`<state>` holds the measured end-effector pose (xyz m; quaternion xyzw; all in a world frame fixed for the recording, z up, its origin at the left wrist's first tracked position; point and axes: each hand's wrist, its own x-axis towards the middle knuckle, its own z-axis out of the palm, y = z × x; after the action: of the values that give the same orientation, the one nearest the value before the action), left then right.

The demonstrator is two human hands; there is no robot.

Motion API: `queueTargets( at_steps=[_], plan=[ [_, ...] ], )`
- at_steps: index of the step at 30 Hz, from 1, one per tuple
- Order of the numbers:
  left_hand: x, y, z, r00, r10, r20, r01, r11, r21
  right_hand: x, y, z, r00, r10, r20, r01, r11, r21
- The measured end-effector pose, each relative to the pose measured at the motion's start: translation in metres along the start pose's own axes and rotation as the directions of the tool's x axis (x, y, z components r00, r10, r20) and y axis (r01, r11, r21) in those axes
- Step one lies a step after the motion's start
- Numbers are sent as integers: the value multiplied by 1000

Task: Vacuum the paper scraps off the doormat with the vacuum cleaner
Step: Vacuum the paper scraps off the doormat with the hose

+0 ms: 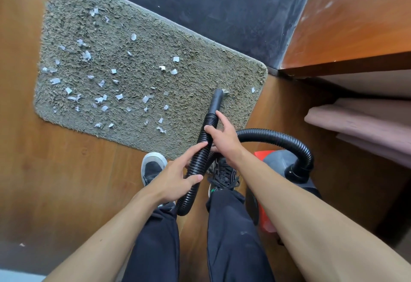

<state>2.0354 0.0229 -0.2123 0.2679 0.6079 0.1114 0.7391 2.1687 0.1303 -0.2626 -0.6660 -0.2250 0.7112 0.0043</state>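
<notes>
A shaggy grey-green doormat [200, 77] lies on the wooden floor, littered with several white paper scraps [101, 98], mostly on its left half. One scrap [252, 90] sits near its right edge. The black ribbed vacuum hose [196, 166] runs up between my hands, and its smooth nozzle [216, 101] rests on the mat's right part. My left hand [178, 177] grips the hose lower down. My right hand [222, 137] holds it higher, just below the nozzle. The hose loops right to the red and grey vacuum cleaner [280, 164] beside my right leg.
A dark threshold strip [222, 3] borders the mat's far side. A wooden shelf unit [347, 37] with folded pink cloth [360, 121] stands at the right. My two shoes [153, 168] stand at the mat's near edge. A stray scrap [21, 244] lies on the floor at left.
</notes>
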Motion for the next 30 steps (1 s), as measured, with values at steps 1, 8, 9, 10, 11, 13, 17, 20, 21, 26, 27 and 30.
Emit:
queueTargets(
  at_steps=[1,8,9,10,11,13,17,20,21,26,27,30],
  plan=[
    [0,0,-3,1000,-5,-2,5,1000,-2,1,-2,2,1000,0,5,0,1000,-1],
    [8,7,-6,1000,6,20,-6,1000,5,2,-4,-4,999,10,-36,-9,999,31],
    [10,9,-4,1000,10,23,-10,1000,20,3,-3,-7,999,14,-48,-12,999,39],
    [12,11,-2,999,16,29,-17,999,40,3,-2,-11,998,18,-62,-15,999,47],
    [15,14,0,999,18,35,-20,998,63,4,-1,-14,997,20,-78,-16,999,50],
    [17,20,4,999,22,45,-26,995,93,4,0,-21,993,20,-113,-15,999,42],
    [19,24,8,999,14,49,-22,988,156,1,-1,-26,994,37,-104,-33,999,44],
    [10,15,13,999,-4,45,0,997,81,-3,1,-21,997,52,-53,-55,998,-41],
    [5,11,15,999,-16,46,14,999,46,-5,3,-18,998,56,-39,-59,996,-67],
    [-19,-15,17,998,-41,50,46,993,-110,-16,19,2,996,85,-14,-86,990,-107],
    [-23,-20,16,997,-48,53,55,988,-144,-19,23,6,996,89,-14,-90,990,-112],
    [-34,-34,15,996,-66,56,78,967,-242,-25,35,18,994,106,0,-106,989,-104]
  ],
)
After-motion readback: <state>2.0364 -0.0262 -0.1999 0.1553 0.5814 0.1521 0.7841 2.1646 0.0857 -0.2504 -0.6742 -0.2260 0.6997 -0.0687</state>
